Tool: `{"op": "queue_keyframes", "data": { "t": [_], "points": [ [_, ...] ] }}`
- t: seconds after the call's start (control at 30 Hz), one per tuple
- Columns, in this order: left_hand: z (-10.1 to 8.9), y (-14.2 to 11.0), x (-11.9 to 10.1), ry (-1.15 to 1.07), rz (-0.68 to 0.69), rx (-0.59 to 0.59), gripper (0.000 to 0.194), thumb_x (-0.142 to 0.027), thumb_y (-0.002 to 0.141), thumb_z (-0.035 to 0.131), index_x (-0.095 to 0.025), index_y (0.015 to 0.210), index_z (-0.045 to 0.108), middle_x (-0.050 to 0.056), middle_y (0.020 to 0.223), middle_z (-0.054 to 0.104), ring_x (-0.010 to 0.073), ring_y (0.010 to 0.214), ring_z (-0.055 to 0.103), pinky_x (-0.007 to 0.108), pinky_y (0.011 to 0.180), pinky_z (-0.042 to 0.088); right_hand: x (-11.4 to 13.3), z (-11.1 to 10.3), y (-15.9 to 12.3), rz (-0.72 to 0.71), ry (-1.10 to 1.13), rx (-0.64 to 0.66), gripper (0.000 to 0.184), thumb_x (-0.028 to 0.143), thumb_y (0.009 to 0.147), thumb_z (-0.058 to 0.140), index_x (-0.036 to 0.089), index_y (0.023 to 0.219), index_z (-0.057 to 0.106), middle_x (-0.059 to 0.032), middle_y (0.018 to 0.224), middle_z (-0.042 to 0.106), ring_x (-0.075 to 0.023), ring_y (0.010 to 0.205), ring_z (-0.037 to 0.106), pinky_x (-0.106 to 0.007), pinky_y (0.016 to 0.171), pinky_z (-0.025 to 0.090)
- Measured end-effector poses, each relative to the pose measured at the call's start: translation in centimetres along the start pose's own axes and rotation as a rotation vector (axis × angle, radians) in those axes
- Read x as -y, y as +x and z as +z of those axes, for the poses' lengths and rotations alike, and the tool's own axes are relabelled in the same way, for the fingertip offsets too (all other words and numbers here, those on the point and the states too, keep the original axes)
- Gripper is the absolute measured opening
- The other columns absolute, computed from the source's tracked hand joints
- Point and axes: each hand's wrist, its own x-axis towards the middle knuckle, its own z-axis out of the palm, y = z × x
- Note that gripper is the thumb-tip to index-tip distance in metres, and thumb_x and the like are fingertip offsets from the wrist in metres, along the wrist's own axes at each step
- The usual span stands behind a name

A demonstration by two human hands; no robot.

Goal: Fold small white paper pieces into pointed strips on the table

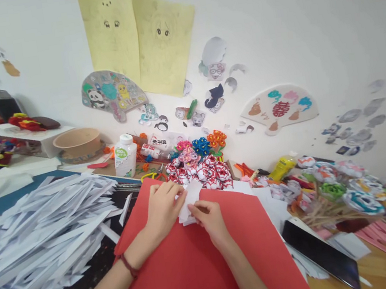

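Note:
A small folded piece of white paper (191,198) lies on a large red sheet (198,270) spread over the table. My left hand (163,207) presses on the paper's left side with curled fingers. My right hand (210,217) pinches the paper's lower right part with its fingertips. A red cord sits round my left wrist. Just behind the paper stands a cluster of red-and-white paper balls (200,170).
A big heap of folded white paper strips (42,232) fills the left. A white bottle (125,156), a paper bowl (77,142) and pipe-cleaner flowers (202,145) stand at the back. A dark phone (320,253) and paper pinwheels on sticks (347,193) lie right.

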Motion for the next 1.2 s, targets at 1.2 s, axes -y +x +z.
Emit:
{"op": "queue_keyframes", "data": {
  "t": [1.2],
  "points": [
    [0.4, -1.5, -0.5, 0.311, 0.676, -0.104, 0.031, -0.008, 0.089, 0.042, -0.007, 0.118, 0.053, 0.014, 0.116, 0.062, 0.0236, 0.106, 0.058, 0.034, 0.082, 0.05, -0.2, -0.6, 0.0, -0.082, 0.213, -0.172, 0.04, 0.045, 0.083, 0.053, 0.013, 0.06, 0.061, -0.0033, 0.051, 0.06, -0.0129, 0.044, 0.054, -0.024, 0.045, 0.044]
  ]
}}
